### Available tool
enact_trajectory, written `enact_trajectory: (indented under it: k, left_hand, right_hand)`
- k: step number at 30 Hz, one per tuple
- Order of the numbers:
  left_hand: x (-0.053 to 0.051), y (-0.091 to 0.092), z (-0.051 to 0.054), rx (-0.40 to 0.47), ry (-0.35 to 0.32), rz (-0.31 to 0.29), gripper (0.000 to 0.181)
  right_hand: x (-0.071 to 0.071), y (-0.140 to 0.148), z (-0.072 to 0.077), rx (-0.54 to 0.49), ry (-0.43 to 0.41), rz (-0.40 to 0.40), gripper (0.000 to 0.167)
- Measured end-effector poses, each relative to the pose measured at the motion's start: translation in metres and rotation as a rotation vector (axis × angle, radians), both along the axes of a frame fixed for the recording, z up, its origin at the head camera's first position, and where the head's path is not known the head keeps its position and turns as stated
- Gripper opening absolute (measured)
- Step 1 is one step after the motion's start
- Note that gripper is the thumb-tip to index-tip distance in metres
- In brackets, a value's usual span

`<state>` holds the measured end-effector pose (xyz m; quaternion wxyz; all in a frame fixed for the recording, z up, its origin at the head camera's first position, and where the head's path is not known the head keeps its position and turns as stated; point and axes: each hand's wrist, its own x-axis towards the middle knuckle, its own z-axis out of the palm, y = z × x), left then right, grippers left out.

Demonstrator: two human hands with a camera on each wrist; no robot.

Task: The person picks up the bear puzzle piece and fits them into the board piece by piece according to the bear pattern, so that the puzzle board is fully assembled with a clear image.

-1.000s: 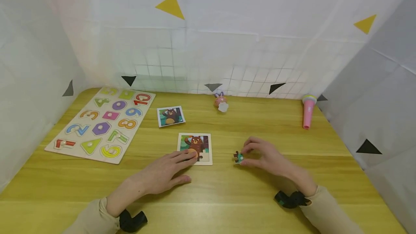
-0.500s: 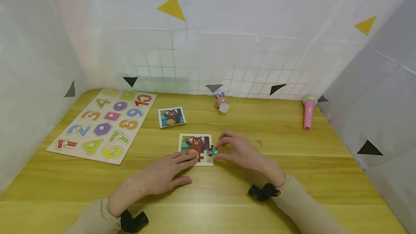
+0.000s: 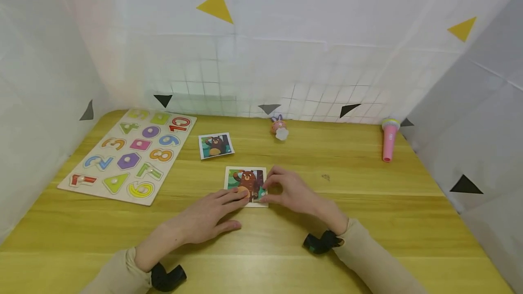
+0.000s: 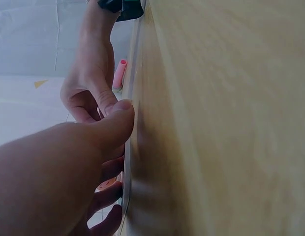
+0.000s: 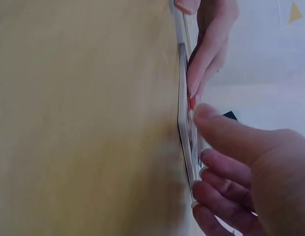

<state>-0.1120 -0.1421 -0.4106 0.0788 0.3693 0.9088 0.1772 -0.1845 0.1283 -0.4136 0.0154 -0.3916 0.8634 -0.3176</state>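
Note:
A small square bear jigsaw puzzle (image 3: pixel 247 177) lies in its pale frame at the middle of the table. My left hand (image 3: pixel 204 217) rests fairly straight fingers on its lower left part, thumb apart on the table. At the lower right of the puzzle, my right hand (image 3: pixel 292 193) pinches a green and brown puzzle piece (image 3: pixel 262 192) between thumb and forefinger. The piece sits over the corner gap, partly hidden by the fingertips; whether it lies fully flat I cannot tell. In the right wrist view, the frame's edge (image 5: pixel 182 98) shows side-on beside the fingers.
A picture card (image 3: pixel 215 146) with the same bear lies behind the puzzle. To the left is a wooden number and shape board (image 3: pixel 130 160). A small pink rabbit-eared toy (image 3: pixel 279 128) stands at the back, and a pink toy microphone (image 3: pixel 388 142) lies far right.
My right hand has carried the puzzle piece leftward from the table to the puzzle's lower right corner, where the pale gap is now covered. The left hand has stayed in place.

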Motion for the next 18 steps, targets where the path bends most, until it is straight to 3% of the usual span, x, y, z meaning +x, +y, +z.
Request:
enact_trajectory:
  k: [10, 18]
  left_hand:
    - [0.0001, 0.0022, 0.0008, -0.018, -0.004, 0.013, 0.06]
    - [0.0003, 0.0087, 0.0046, -0.04, 0.06, 0.024, 0.056]
  right_hand:
    - [0.0014, -0.0013, -0.0039, 0.01, -0.002, 0.005, 0.02]
    - [0.0004, -0.0017, -0.0063, -0.006, -0.003, 0.002, 0.02]
